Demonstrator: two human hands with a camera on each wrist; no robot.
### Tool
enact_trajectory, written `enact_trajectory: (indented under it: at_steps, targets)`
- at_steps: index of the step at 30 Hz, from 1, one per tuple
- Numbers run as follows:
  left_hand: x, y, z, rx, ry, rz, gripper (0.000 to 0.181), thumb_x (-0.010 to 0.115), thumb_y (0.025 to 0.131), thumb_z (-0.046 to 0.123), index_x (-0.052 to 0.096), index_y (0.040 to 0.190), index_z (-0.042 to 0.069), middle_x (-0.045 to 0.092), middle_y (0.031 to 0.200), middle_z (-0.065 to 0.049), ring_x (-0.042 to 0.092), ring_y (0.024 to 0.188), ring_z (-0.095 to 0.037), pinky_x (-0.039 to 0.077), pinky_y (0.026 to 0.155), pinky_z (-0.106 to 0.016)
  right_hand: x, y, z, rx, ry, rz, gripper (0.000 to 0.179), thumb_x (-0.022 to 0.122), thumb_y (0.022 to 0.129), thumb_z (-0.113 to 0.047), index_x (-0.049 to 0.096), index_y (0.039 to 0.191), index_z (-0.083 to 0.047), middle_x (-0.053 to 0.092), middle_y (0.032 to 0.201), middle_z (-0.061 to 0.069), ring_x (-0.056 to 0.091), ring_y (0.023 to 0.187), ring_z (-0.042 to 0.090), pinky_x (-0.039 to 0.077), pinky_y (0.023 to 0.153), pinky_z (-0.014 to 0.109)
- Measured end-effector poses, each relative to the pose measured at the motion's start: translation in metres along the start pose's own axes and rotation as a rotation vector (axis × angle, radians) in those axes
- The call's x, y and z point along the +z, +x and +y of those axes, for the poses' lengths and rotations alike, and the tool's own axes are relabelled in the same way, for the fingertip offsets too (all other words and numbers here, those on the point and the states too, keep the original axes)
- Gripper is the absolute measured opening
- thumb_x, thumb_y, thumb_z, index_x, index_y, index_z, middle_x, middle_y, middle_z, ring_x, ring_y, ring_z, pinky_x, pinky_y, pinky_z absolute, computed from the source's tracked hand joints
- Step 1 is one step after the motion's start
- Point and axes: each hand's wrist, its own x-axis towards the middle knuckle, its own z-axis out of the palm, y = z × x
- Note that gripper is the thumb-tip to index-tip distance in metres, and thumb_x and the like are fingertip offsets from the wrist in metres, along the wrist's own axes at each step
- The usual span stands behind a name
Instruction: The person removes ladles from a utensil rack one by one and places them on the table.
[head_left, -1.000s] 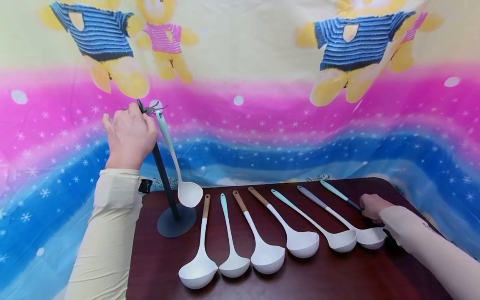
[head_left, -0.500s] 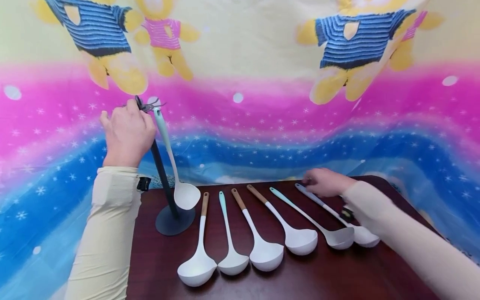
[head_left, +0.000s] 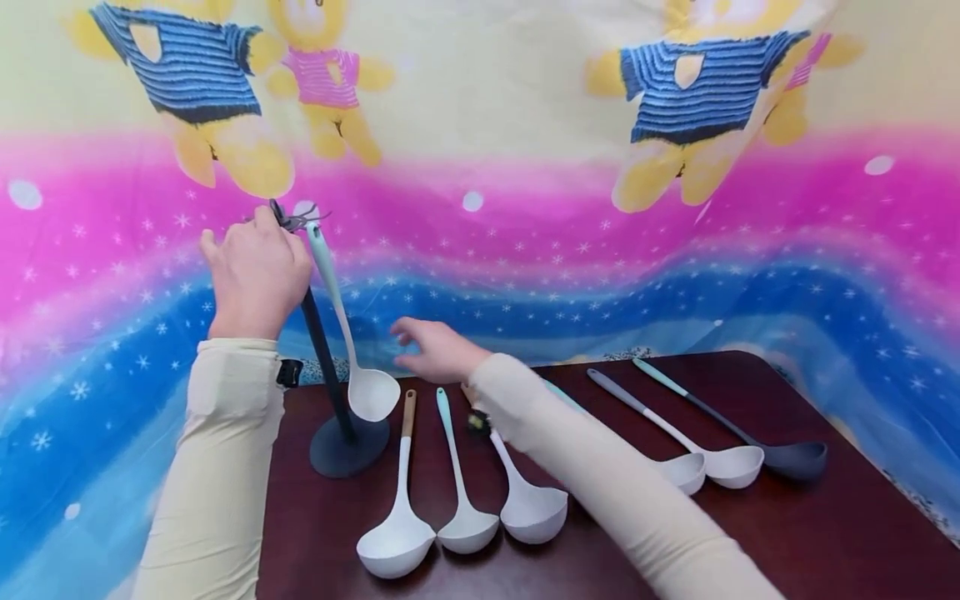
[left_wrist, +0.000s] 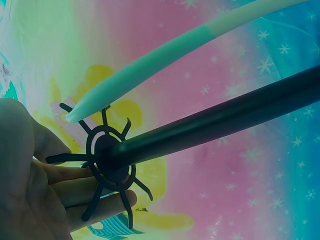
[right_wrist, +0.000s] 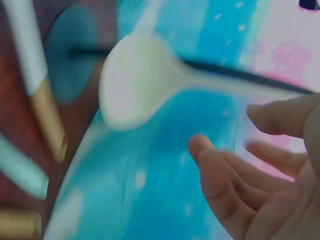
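My left hand grips the hooked top of a dark utensil stand. In the left wrist view its fingers lie behind the hook ring, with the thumb beside one hook. A white ladle with a mint handle hangs from another hook, bowl down, just right of the post. To the right of that ladle my right hand is in the air, fingers loosely bent and holding nothing. In the right wrist view the hanging ladle's bowl is beyond the spread thumb and fingers, apart from them.
Several ladles lie in a row on the dark red table. Among them are a brown-handled white ladle, a grey-handled one and a dark-bowled one at the right. My right sleeve covers part of the row. A printed cloth hangs behind.
My right hand has left the dark ladle at the far right and swept left across the row towards the hanging ladle, empty. The left hand stays at the stand's top.
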Motion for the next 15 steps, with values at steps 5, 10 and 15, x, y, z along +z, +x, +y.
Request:
enact_trajectory:
  at_steps: [5,10,15]
  targets:
    - [0.001,-0.006,-0.002,-0.005,0.017,0.001,0.052,0.034,0.103,0.025,0.038,0.142,-0.010,0.056,0.110,-0.034,0.052,0.115,-0.054,0.015,0.112,-0.071,0.028,0.026,-0.032,0.002,0.169,0.029,0.063,0.057,0.102,-0.022,0.026,0.157,-0.014,0.044,0.154,0.008,0.051,0.135,0.021,0.053,0.095,0.032]
    - [0.002,-0.007,0.000,0.019,0.004,0.027,0.049,0.035,0.102,0.024,0.041,0.137,-0.010,0.057,0.102,-0.030,0.054,0.111,-0.053,0.017,0.111,-0.071,0.042,0.036,-0.044,0.015,0.328,0.057,0.056,0.054,0.103,-0.018,0.028,0.153,-0.015,0.053,0.142,0.010,0.068,0.095,0.022,0.055,0.063,0.030]
    - [-0.001,-0.006,-0.001,0.025,-0.010,0.054,0.044,0.037,0.102,0.023,0.045,0.130,-0.010,0.054,0.095,-0.028,0.055,0.103,-0.050,0.018,0.110,-0.071,0.047,0.038,-0.052,-0.030,0.356,0.120,0.045,0.052,0.105,-0.019,0.036,0.146,-0.012,0.064,0.112,0.007,0.065,0.073,0.015,0.052,0.062,0.026]
